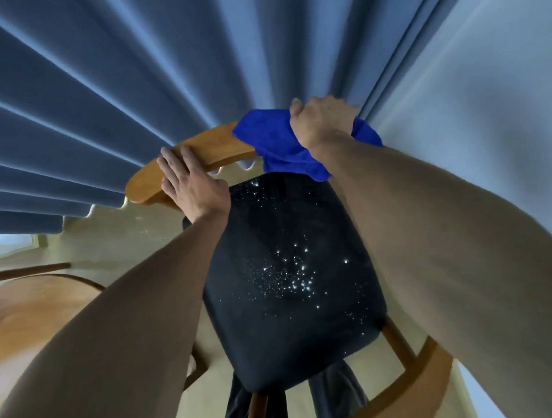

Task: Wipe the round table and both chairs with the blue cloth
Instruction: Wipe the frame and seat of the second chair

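Right hand (321, 123) at 1 o'clock, fingers curled around the bunched blue cloth (280, 146), pressing it onto the chair's curved wooden backrest (195, 156); its fingertips are hidden behind the cloth and rail. Left hand (191, 184) at 10 o'clock lies on the same rail, fingers straight. Dark chair seat (291, 272) at centre, flecked with bright specks, nature unclear. Round table (30, 300) at 8 o'clock, cut off by the frame edge and forearm. Pleated curtain (116, 78) behind.

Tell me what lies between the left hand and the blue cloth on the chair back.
Only a bare stretch of the chair's wooden top rail lies between the left hand and the blue cloth, seen in the head view.
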